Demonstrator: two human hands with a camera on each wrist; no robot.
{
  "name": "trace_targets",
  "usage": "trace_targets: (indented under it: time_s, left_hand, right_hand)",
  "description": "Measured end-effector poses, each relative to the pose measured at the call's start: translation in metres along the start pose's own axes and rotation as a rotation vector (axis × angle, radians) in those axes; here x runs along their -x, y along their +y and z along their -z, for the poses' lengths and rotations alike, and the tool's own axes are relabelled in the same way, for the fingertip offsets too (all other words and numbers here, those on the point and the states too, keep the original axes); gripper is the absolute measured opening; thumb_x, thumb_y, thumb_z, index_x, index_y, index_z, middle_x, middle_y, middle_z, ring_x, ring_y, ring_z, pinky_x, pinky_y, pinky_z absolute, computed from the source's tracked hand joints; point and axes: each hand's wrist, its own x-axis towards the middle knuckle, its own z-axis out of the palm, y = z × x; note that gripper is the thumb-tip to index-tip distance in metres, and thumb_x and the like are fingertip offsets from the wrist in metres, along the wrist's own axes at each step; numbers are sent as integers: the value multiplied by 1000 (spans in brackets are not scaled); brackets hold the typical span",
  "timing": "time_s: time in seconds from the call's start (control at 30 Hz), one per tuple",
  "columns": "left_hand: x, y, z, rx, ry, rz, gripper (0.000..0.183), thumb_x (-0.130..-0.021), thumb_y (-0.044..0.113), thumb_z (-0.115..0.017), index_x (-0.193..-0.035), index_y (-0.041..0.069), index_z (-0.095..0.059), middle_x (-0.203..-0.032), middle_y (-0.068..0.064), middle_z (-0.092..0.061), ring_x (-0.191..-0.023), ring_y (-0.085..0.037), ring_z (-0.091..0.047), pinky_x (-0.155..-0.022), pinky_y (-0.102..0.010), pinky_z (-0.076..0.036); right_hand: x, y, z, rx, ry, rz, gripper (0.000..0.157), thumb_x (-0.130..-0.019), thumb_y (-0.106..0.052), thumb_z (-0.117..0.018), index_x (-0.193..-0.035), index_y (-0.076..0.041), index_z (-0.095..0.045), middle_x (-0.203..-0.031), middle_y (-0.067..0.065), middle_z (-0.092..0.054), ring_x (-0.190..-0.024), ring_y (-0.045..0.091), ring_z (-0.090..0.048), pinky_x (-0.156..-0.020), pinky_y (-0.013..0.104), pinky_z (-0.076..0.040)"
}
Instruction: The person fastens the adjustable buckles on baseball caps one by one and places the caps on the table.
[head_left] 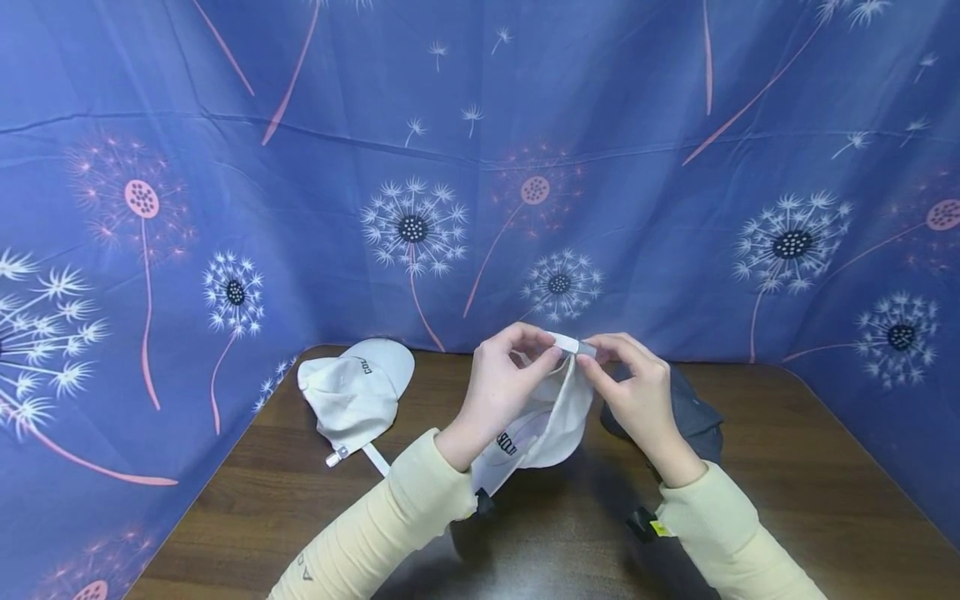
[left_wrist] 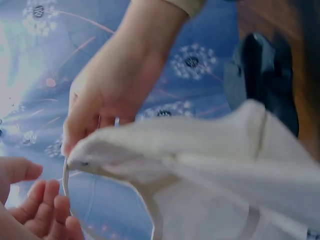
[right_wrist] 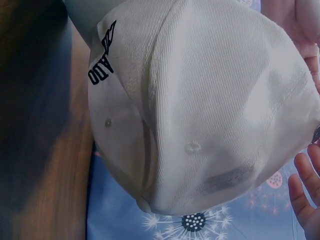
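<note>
A white baseball cap [head_left: 564,425] with dark lettering is held up over the table, its brim low on the left. My left hand [head_left: 504,377] pinches the cap's white back strap [head_left: 566,342] between thumb and forefinger. At the strap's other end, my right hand [head_left: 637,385] grips the grey clasp end [head_left: 587,350] with thumb and fingers. In the left wrist view, the strap loops past the left fingertips [left_wrist: 61,204], and the right hand [left_wrist: 112,90] holds the cap's rear edge. The right wrist view shows the crown [right_wrist: 210,90] side-on, with several fingers [right_wrist: 302,192] at the right edge.
A second white cap [head_left: 360,392] lies at the table's back left, its strap unfastened and a metal clasp [head_left: 337,456] showing. Behind my right hand lies a dark cap [head_left: 697,412]. A blue dandelion-print curtain [head_left: 465,108] stands behind the brown wooden table [head_left: 787,467].
</note>
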Motion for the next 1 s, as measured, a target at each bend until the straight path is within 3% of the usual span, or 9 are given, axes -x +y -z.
trace_targets:
  time_s: [0.3,0.47,0.77,1.0]
  left_hand:
    - [-18,-6,9,-253,-28,-394,19,-80,12,-75,-97,9,-67,-95,0,-66,-88,-13,-56,-77,-23,-47]
    - [-26,-12,11,-276,-38,-526,19,-80,14,-74,-97,8,-67,-101,-3,-65,-97,-15,-55,-86,-25,-46]
    - [-34,-22,14,-224,-170,-549,28,-81,20,-75,-104,7,-67,-101,-2,-66,-97,-12,-56,-86,-20,-46]
    - [-37,-24,15,-159,-162,-571,22,-81,19,-74,-100,9,-71,-96,-1,-68,-94,-9,-59,-84,-17,-47]
  right_hand:
    - [-9,-4,8,-60,-29,-3,23,-74,3,-76,-95,-5,-71,-92,4,-69,-79,0,-63,-69,13,-51]
    - [-12,-4,11,-86,-48,20,26,-73,6,-75,-96,-5,-71,-92,6,-68,-80,1,-63,-69,13,-51]
    - [-16,-8,16,-94,-113,-1,27,-74,6,-75,-98,-5,-70,-94,6,-68,-78,2,-60,-68,16,-52]
    - [-19,-9,18,-82,-131,0,23,-75,1,-75,-97,-7,-70,-95,3,-68,-79,4,-60,-69,16,-52]
